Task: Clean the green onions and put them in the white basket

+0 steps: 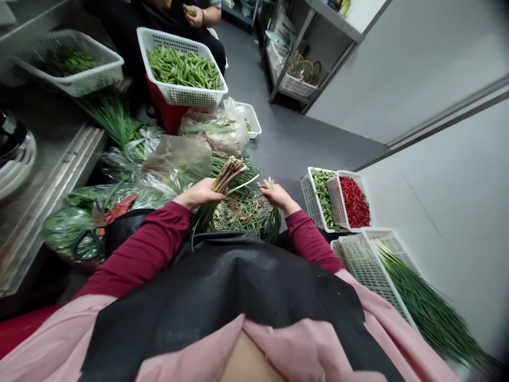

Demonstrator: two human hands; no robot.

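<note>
My left hand [202, 193] is closed around a thick bunch of thin spring onions [228, 176]. Their brownish white bases point up and away, and the green leaves hang down below the hand. One pale stalk sticks out from the bunch toward the right. My right hand [278, 196] grips a smaller bunch of spring onions [269, 183], white ends up, its leaves drooping beneath. Below and between both hands lies a heap of green and dry brown trimmings [240, 209]. More green stalks [248, 172] lie just beyond it.
White baskets hold green peppers [183, 66], red chillies [353, 201] and long spring onions [421, 286]. Plastic bags of greens [175, 159] crowd the left, with scissors [87, 244] and a red glove [121, 208]. A co-worker's hand [193, 17] shows at the back. A metal shelf [310, 53] stands beyond.
</note>
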